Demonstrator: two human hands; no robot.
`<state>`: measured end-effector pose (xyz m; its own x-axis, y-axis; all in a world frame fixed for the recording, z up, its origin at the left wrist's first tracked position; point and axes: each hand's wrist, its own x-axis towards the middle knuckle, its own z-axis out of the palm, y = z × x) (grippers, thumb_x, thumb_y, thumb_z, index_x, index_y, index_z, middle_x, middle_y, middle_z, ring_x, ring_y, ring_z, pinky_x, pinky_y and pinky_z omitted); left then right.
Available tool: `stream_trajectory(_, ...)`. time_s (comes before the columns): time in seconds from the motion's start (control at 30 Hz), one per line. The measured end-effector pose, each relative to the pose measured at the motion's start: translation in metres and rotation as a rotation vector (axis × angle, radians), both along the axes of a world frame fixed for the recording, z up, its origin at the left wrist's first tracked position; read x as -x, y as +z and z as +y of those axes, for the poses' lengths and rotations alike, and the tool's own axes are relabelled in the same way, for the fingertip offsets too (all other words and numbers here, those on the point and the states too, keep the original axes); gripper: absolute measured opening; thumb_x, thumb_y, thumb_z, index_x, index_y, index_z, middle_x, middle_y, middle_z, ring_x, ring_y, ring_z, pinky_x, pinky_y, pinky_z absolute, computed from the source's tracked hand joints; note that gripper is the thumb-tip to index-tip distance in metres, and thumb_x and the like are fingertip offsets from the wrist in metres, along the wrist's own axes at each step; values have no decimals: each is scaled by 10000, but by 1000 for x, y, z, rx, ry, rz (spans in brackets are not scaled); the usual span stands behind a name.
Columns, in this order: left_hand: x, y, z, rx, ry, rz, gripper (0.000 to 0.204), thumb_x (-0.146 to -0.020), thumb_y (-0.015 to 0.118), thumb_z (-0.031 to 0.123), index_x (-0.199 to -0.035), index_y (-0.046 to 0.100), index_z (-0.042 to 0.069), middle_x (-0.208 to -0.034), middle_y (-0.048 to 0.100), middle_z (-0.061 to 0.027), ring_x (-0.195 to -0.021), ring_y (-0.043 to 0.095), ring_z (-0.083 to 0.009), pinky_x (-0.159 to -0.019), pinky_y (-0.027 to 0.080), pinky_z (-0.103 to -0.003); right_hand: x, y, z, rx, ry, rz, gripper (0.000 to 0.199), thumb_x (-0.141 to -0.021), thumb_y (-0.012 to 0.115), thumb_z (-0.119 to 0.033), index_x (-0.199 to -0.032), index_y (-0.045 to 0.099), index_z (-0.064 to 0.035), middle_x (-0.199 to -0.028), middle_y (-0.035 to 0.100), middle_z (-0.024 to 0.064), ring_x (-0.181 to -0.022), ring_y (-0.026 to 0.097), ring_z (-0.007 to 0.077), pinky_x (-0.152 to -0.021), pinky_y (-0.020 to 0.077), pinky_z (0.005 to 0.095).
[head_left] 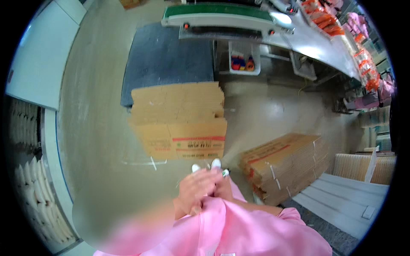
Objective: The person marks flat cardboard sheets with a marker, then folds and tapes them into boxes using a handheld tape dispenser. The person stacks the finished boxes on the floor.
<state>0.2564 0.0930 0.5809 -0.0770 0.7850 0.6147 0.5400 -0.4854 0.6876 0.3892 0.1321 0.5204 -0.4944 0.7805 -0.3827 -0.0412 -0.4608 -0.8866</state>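
The flat stack (179,106) is matt brown cardboard, its side edges rough and ragged; the bundle (294,166) to the right looks the same. The person's pink garment (260,226) is creased cloth. The tabletop (318,50) is smooth, shiny metal (one patch glares almost white), the orange packages (326,22) look like glossy plastic, and the dark platform (166,59) appears dull.

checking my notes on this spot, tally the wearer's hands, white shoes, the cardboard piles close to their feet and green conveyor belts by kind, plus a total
Hands: 2 (left hand, right hand)
White shoes: 2 (left shoe, right shoe)
Cardboard piles: 2 (front pile, right-side pile)
Green conveyor belt: 1
Total: 7
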Motion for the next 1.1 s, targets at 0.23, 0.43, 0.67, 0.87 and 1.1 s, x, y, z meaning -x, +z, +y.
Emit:
stream_trajectory(0.23,27,37,-10,100,-25,57,603,-1049,357,515,-1409,505,54,-1353,612,-225,-1236,609,-397,-1038,472,-505,21,67,26,205,118,22,222,-1006,555,-202,-857,666,-79,-640,539,-31,-535,462,57,-463,328,237)
stream_trajectory(0.43,45,21,6,88,361,-124,592,-1023,496,350,-1497,364,22,-1422,500,-264,-1096,676,-364,-980,494,-482,29,70,140,100,-62,158,266,-1032,537,-270,-964,658,-43,-697,615,31,-542,512,90,-482,379,234)
stream_trajectory(0.67,33,-45,137,523,385,-534,660,-997,576,162,-1544,250,-9,-1464,433,-230,-1079,685,-278,-966,520,-400,24,39,477,-109,-205,106,269,-1029,549,-272,-1191,645,-80,-950,687,28,-731,598,86,-582,437,231)
stream_trajectory(0.87,4,-51,310,554,318,-859,691,-1020,591,162,-1577,202,35,-1471,442,-200,-1117,661,-235,-939,526,-353,151,83,773,-474,-215,99,230,-1047,523,-202,-1187,658,-79,-862,666,37,-605,509,65,-491,380,200)
stream_trajectory(1.1,1,-37,381,562,779,-852,614,-1018,507,56,-1568,233,55,-1426,489,-180,-1051,682,-224,-903,531,-333,333,128,1020,-810,-207,-125,658,-889,687,-252,-1435,424,4,-1332,564,194,-1152,572,284,-1028,425,403)
